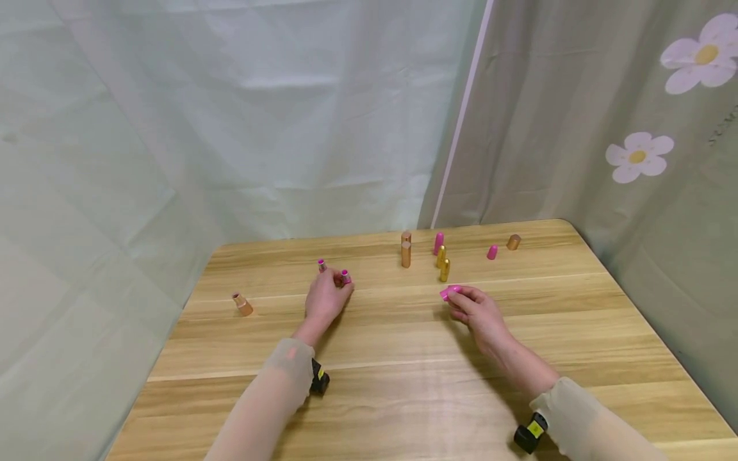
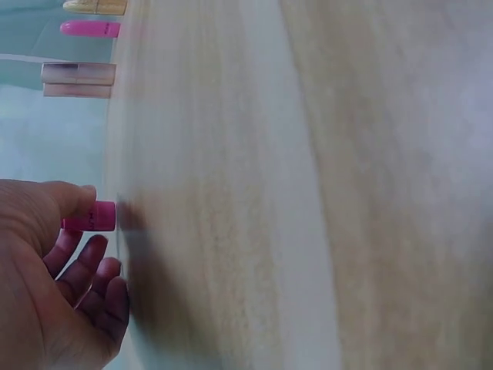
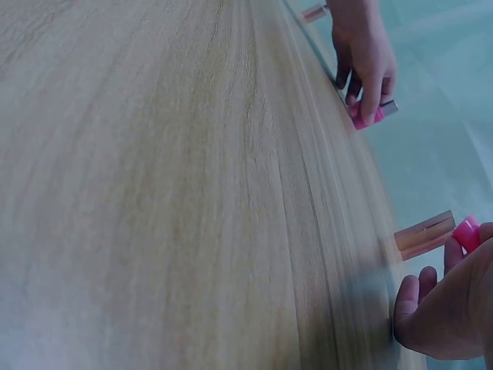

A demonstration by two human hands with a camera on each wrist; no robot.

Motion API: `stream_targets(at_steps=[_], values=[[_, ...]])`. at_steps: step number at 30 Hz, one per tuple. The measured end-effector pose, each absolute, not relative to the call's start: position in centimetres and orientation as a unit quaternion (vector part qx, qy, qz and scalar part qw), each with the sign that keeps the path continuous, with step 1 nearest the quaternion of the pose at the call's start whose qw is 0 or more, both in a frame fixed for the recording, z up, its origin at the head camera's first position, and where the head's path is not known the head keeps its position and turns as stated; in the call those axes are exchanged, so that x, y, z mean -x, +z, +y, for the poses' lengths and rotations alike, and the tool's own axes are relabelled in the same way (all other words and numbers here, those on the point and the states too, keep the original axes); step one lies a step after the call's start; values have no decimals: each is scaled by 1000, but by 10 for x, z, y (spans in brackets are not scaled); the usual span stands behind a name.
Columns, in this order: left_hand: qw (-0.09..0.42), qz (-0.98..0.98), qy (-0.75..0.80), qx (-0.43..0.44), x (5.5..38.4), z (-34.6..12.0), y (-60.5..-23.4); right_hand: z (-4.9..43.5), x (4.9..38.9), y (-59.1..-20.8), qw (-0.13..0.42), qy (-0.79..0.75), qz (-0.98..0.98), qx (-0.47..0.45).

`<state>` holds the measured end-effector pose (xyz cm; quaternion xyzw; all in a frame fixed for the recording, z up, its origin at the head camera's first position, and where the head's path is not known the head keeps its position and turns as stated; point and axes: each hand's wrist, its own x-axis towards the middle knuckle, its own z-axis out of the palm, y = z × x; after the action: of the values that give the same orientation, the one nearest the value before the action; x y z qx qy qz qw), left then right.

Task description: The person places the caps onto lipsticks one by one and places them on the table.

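My left hand [image 1: 327, 296] pinches the pink base [image 2: 103, 216] of an uncapped lipstick [image 1: 346, 276] between thumb and finger. It stands upright on the wooden table, its silver collar pointing up. Just behind that hand is a second uncapped pink lipstick [image 1: 321, 263]. Raised above the table, my right hand [image 1: 480, 315] pinches a pink lipstick cap [image 1: 450, 292], tilted with one end toward the left. In the right wrist view, fingers partly hide this cap [image 3: 467, 233].
An uncapped copper lipstick [image 1: 243, 305] stands at the left. Toward the back are two copper tubes [image 1: 406, 255], a pink tube [image 1: 439, 243] and two gold tubes [image 1: 445, 270]. A loose pink cap [image 1: 492, 252] and a copper cap [image 1: 514, 242] stand further right. Curtains [image 1: 323, 128] hang behind the table [image 1: 392, 397].
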<state>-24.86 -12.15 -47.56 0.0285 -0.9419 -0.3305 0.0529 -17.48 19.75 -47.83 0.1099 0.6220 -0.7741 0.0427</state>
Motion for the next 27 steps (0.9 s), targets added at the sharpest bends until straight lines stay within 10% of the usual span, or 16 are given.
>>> stream_targets(at_steps=[27], values=[[63,-934,-337,100,202,-118,-449,204,169,-471,46,-777,616,-119]])
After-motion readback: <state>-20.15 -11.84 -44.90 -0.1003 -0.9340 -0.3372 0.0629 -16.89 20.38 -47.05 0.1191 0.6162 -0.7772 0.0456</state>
